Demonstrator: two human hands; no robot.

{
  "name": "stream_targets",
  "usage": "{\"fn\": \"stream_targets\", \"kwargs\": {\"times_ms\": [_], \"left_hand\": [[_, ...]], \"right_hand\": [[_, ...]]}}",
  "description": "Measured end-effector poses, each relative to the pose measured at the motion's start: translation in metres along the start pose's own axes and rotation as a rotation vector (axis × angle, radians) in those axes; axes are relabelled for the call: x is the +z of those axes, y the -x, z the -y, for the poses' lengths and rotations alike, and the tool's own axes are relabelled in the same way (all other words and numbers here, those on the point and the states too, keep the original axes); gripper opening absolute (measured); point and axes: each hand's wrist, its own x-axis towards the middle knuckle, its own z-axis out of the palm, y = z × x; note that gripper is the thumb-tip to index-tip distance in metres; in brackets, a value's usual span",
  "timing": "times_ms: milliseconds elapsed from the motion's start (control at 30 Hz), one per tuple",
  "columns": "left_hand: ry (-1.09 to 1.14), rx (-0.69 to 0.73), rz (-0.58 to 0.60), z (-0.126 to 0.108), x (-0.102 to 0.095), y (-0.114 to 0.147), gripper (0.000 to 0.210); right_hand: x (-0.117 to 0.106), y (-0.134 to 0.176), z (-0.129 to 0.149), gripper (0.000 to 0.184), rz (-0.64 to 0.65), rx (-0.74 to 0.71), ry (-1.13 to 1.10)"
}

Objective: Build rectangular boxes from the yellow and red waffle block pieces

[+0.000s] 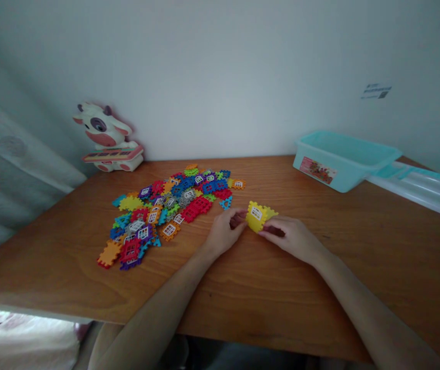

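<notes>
We have the block [256, 221] between our left grip [225, 231] and right grip [293, 237]. Left of them on the worktop [266, 293] lie the pieces [171, 202]; behind those, further left, sits the toy [106, 134]. The bin [345, 177] stands right rear, the lid [429, 187] to its right.

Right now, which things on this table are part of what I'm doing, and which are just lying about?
In use:
- yellow pieces, held between the left hand and right hand
- probably the pile of similar notched pieces

Apparently just lying about, untouched:
- cow toy with keyboard
- teal bin, though it may be for the pieces
- pale plastic panel beside it
</notes>
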Motion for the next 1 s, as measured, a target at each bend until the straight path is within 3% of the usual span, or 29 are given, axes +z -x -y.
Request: {"fn": "stream_targets", "kwargs": {"times_ms": [333, 600, 800, 1000], "left_hand": [[-0.037, 0.036, 0.055, 0.002, 0.000, 0.003, 0.049], [-0.010, 0.044, 0.031, 0.000, 0.002, 0.004, 0.039], [-0.061, 0.037, 0.061, -0.004, 0.001, 0.004, 0.017], [-0.088, 0.035, 0.097, -0.005, 0.000, 0.002, 0.014]], "right_hand": [[0.006, -0.002, 0.000, 0.008, -0.118, -0.168, 0.094], [0.004, -0.002, -0.008, 0.010, -0.120, -0.154, 0.110], [0.001, 0.000, -0.017, 0.016, -0.135, -0.133, 0.131], [-0.001, -0.001, -0.014, 0.016, -0.128, -0.091, 0.075]]}}
